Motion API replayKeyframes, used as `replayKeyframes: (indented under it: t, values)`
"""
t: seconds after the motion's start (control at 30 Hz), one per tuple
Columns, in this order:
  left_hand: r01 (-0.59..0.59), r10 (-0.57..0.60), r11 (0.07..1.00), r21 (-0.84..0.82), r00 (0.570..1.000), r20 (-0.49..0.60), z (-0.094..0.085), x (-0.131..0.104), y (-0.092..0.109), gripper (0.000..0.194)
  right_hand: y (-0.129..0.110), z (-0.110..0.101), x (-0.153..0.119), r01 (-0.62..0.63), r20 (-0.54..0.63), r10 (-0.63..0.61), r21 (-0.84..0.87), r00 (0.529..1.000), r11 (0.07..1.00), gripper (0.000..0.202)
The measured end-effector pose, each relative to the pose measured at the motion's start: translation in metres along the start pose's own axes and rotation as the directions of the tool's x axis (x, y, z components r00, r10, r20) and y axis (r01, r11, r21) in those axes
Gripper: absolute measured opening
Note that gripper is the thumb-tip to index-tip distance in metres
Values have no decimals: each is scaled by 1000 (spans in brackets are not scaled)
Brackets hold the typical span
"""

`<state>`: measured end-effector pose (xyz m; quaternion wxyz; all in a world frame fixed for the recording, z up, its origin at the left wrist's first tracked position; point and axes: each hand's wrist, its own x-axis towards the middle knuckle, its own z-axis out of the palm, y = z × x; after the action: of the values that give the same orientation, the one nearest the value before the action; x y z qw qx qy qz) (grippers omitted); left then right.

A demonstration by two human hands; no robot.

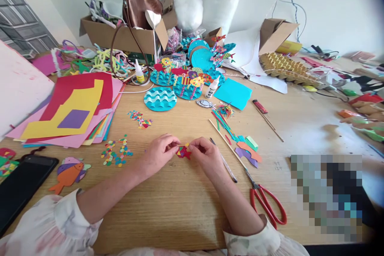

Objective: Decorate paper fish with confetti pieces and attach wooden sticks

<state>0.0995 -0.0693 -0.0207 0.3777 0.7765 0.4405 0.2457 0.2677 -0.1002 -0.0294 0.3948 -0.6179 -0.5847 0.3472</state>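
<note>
A small red paper fish with colourful patches lies between my hands over the middle of the table. My left hand pinches at its left upper edge. Thumb and fingertips of my right hand are closed at its right side, beside a small yellow piece. Left of my hands are scattered round paper dots, and above them small paper bits. A pen lies just right of my right hand, and red-handled scissors rest beside my right forearm.
Coloured paper sheets and a black phone are at the left, near orange and purple paper fish. Blue wavy discs, glue bottles and blue paper stand or lie farther back. A wooden stick lies at the right.
</note>
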Motion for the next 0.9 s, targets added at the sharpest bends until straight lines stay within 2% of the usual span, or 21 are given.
replayKeyframes:
  t: [0.07, 0.13, 0.27, 0.33, 0.43, 0.53, 0.63, 0.77, 0.9]
  values:
    - [91, -83, 984, -151, 995, 60, 1, 7, 6, 10, -1, 0, -1, 7, -3, -6, 79, 1000, 997, 12]
    - [123, -99, 960, -251, 989, 106, 4, 13, 8, 7, -2, 1, -2, 1, 4, -2, 139, 1000, 990, 12]
    - [126, -100, 954, -271, 989, 108, 11, 19, 11, 4, -5, 1, -3, -26, 27, 21, 188, 999, 982, 13]
    - [140, -115, 967, -213, 986, 123, 9, 20, 13, 6, -6, -2, -3, -45, 59, 36, 153, 998, 987, 14]
    - [111, -104, 993, -29, 977, 184, 3, 23, 14, 10, -7, -8, -1, -17, 72, 14, 30, 997, 999, 13]
    - [-5, -37, 982, 188, 975, 220, -1, 27, 13, 13, -7, -15, 2, 86, 62, -79, -106, 995, 991, 11]
    - [-130, 45, 930, 344, 969, 244, -2, 30, 12, 15, -8, -17, 4, 161, 112, -141, -193, 984, 968, 11]
    - [-240, 102, 870, 432, 943, 317, 0, 34, 14, 17, -9, -18, 5, 194, 173, -158, -219, 972, 956, 13]
    - [-263, 96, 853, 451, 928, 360, 3, 36, 16, 15, -7, -16, 6, 175, 184, -135, -223, 974, 959, 14]
